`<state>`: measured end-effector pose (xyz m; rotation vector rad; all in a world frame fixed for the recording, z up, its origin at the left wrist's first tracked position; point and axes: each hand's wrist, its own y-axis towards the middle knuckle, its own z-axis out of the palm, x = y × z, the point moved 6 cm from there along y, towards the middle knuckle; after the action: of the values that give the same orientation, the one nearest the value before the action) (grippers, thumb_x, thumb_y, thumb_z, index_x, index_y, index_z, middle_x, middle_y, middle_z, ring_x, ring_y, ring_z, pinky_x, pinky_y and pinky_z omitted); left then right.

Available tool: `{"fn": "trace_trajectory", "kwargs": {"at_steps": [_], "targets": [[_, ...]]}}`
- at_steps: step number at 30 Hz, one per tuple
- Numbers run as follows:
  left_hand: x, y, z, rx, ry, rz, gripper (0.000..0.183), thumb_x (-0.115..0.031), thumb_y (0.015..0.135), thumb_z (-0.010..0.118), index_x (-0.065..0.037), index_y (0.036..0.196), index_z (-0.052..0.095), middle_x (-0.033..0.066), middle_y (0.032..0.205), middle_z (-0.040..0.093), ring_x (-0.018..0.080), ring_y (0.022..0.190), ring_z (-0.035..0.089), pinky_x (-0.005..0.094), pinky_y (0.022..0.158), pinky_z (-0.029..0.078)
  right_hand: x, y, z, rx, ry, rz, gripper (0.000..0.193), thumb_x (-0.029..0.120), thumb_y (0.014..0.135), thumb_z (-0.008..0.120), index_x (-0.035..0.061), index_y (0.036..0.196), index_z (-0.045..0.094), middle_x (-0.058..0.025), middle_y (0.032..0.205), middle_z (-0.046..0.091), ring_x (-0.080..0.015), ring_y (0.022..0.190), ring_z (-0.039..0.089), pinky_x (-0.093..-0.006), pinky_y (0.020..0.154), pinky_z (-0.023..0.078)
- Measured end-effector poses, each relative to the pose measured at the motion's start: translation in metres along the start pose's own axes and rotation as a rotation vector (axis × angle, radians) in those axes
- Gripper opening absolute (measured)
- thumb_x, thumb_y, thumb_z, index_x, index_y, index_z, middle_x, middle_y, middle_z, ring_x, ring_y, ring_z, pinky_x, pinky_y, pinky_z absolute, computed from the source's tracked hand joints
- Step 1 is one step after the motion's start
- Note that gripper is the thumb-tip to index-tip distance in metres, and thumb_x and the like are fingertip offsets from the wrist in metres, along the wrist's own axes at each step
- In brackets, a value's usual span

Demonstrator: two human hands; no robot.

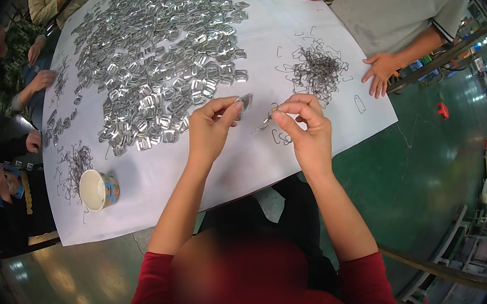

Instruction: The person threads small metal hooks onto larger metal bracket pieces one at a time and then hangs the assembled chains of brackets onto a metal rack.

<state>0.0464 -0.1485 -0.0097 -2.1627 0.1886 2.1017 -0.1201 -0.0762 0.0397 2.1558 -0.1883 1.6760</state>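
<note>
Over the near part of the white-covered table (222,178), my left hand (209,129) pinches a small shiny silver metal buckle piece (246,100) between thumb and fingertips. To its right, my right hand (308,126) is closed in a pinch on a thin bent wire (266,122), its far end pointing toward the buckle piece but apart from it. A few loose wire hooks (281,138) lie just below the right fingertips. Beyond my left hand spreads a large heap of similar silver buckle pieces (155,60).
A pile of dark wire hooks (319,70) lies right of the heap, another (77,165) at the left edge beside a paper cup (94,192). Co-workers stand around the table; one person's hand (383,70) rests on the right edge, another person's hand (42,80) on the left.
</note>
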Motion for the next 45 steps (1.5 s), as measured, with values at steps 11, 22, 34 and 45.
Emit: {"fn": "trace_trajectory", "kwargs": {"at_steps": [11, 22, 34, 45], "targets": [[-0.061, -0.023, 0.016, 0.020, -0.034, 0.101, 0.011, -0.008, 0.081, 0.066, 0.000, 0.089, 0.066, 0.0039, 0.083, 0.064, 0.0084, 0.072, 0.058, 0.0214, 0.060, 0.046, 0.003, -0.004, 0.010, -0.017, -0.060, -0.118, 0.015, 0.011, 0.072, 0.072, 0.0056, 0.084, 0.065, -0.0066, 0.092, 0.051, -0.0206, 0.093, 0.049, -0.0297, 0.081, 0.039], [-0.056, -0.017, 0.004, 0.028, -0.084, 0.207, 0.007, -0.005, 0.081, 0.065, -0.001, 0.086, 0.063, 0.0006, 0.079, 0.059, 0.0056, 0.068, 0.051, 0.0191, 0.059, 0.040, -0.105, -0.217, -0.271, -0.092, -0.676, 0.824, 0.028, 0.028, 0.087, 0.051, 0.0015, 0.080, 0.057, -0.0093, 0.072, 0.060, -0.0201, 0.067, 0.059, -0.0312, 0.062, 0.046], [-0.047, -0.009, 0.022, 0.083, -0.112, 0.167, 0.008, -0.008, 0.083, 0.064, -0.001, 0.086, 0.062, -0.0006, 0.076, 0.056, 0.0050, 0.064, 0.046, 0.0181, 0.060, 0.036, -0.072, -0.503, -0.178, 0.332, 0.368, 1.785, 0.043, 0.040, 0.079, 0.066, 0.0039, 0.102, 0.061, -0.0073, 0.092, 0.064, -0.0167, 0.077, 0.062, -0.0305, 0.068, 0.054], [-0.040, -0.015, 0.032, 0.100, -0.081, 0.173, 0.009, -0.008, 0.082, 0.064, 0.000, 0.087, 0.062, 0.0004, 0.078, 0.057, 0.0053, 0.065, 0.047, 0.0183, 0.059, 0.037, -0.098, -0.492, -0.178, 0.328, 0.167, 1.701, 0.043, 0.039, 0.078, 0.067, 0.0055, 0.104, 0.060, -0.0063, 0.094, 0.064, -0.0157, 0.079, 0.061, -0.0302, 0.069, 0.054]]}}
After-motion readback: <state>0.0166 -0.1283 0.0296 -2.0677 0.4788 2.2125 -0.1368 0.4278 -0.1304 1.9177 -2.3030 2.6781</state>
